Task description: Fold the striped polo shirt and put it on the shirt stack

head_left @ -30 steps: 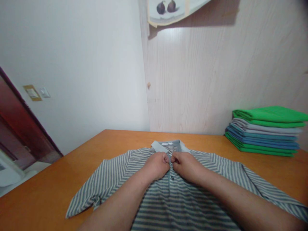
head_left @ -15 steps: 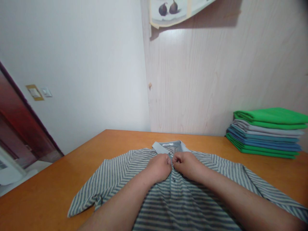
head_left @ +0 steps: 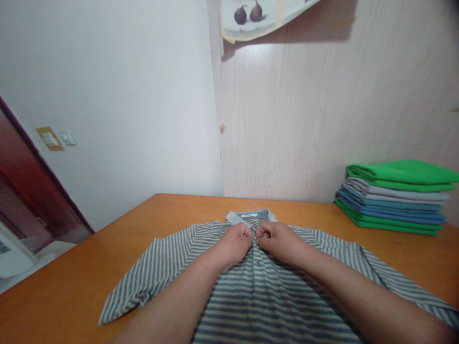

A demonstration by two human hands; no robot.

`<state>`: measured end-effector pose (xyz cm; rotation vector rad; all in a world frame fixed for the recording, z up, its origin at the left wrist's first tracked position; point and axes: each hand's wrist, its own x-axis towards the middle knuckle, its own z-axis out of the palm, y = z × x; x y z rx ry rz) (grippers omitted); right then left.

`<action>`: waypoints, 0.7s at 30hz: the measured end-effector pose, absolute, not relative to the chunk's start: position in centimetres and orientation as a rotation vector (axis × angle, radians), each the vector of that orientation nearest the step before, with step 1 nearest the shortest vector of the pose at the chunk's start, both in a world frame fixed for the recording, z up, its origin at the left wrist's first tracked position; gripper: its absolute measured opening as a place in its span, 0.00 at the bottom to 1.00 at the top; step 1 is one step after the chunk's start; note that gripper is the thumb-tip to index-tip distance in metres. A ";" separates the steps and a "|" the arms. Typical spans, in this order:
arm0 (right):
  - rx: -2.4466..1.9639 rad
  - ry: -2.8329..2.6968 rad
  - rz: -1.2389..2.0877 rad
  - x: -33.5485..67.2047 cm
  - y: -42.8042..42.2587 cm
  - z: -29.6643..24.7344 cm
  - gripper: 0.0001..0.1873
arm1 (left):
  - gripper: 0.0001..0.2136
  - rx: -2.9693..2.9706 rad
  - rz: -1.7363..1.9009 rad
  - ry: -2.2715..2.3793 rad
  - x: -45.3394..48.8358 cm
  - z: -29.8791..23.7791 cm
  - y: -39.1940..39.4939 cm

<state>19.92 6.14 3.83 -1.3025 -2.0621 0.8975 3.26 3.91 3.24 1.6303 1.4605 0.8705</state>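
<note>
A grey-and-white striped polo shirt (head_left: 168, 263) lies front-up and spread out on the orange table (head_left: 71, 282), its grey collar (head_left: 236, 217) pointing away from me. My left hand (head_left: 233, 243) and my right hand (head_left: 276, 239) sit knuckle to knuckle on the button placket just below the collar. Both are closed, each pinching one edge of the placket. A small dark button shows just under my hands. My forearms cover the middle of the shirt.
A stack of folded shirts (head_left: 394, 196) in green, grey and blue stands at the back right against a pale wood panel (head_left: 304, 119). A white wall with a switch (head_left: 67, 138) and a dark door frame (head_left: 32, 191) lie to the left.
Both hands have crept a little up the placket toward the collar. The shirt and the stack stay where they were.
</note>
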 end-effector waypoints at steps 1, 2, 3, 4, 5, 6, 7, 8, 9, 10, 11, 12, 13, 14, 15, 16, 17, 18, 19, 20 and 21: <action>-1.305 -2.039 0.944 19.9 6.1 3.8 0.04 | 0.08 1.600 0.870 1.431 3.2 3.3 3.9; -1.310 -2.016 0.989 19.9 6.1 3.9 0.04 | 0.08 1.572 0.870 1.401 3.2 3.2 4.0; -1.316 -1.997 1.024 19.9 6.2 3.9 0.04 | 0.07 1.544 0.871 1.375 3.1 3.2 4.0; -1.320 -1.987 1.045 19.9 6.2 3.9 0.03 | 0.08 1.515 0.872 1.351 3.1 3.2 4.1; -1.321 -1.989 1.045 19.9 6.2 3.9 0.03 | 0.08 1.483 0.874 1.329 3.1 3.2 4.1; -1.320 -2.004 1.025 19.9 6.2 3.9 0.04 | 0.08 1.447 0.874 1.309 3.0 3.2 4.1; -1.316 -2.032 0.982 19.9 6.2 3.9 0.04 | 0.08 1.411 0.877 1.290 3.0 3.2 4.1; -1.306 -2.070 0.912 19.9 6.1 3.9 0.04 | 0.07 1.372 0.881 1.274 3.1 3.3 4.1; -1.294 -2.108 0.821 19.9 6.1 3.8 0.05 | 0.06 1.334 0.884 1.260 3.1 3.4 4.2; -1.282 -2.142 0.723 19.9 6.1 3.8 0.05 | 0.04 1.299 0.886 1.249 3.1 3.4 4.2; -1.272 -2.166 0.634 19.9 6.0 3.7 0.05 | 0.02 1.273 0.888 1.241 3.1 3.5 4.2; -1.263 -2.183 0.569 19.9 5.9 3.7 0.05 | 0.02 1.256 0.890 1.237 3.1 3.6 4.2; -1.256 -2.195 0.534 19.9 5.9 3.6 0.06 | 0.03 1.247 0.893 1.240 3.1 3.6 4.2; -1.252 -2.205 0.530 19.8 5.8 3.5 0.06 | 0.04 1.245 0.896 1.250 3.2 3.5 4.2; -1.248 -2.213 0.543 19.8 5.8 3.5 0.06 | 0.04 1.251 0.904 1.265 3.2 3.5 4.2; -1.242 -2.218 0.562 19.8 5.7 3.5 0.06 | 0.05 1.258 0.913 1.288 3.2 3.4 4.2; -1.233 -2.223 0.578 19.8 5.7 3.5 0.06 | 0.05 1.265 0.923 1.314 3.3 3.3 4.2; -1.224 -2.227 0.591 19.8 5.7 3.5 0.06 | 0.05 1.270 0.932 1.337 3.3 3.2 4.2; -1.214 -2.229 0.601 19.8 5.7 3.5 0.06 | 0.06 1.272 0.941 1.354 3.3 3.1 4.2; -1.206 -2.230 0.610 19.8 5.7 3.5 0.06 | 0.07 1.269 0.949 1.362 3.4 3.0 4.2; -1.200 -2.232 0.622 19.9 5.8 3.4 0.06 | 0.08 1.260 0.956 1.362 3.4 2.9 4.3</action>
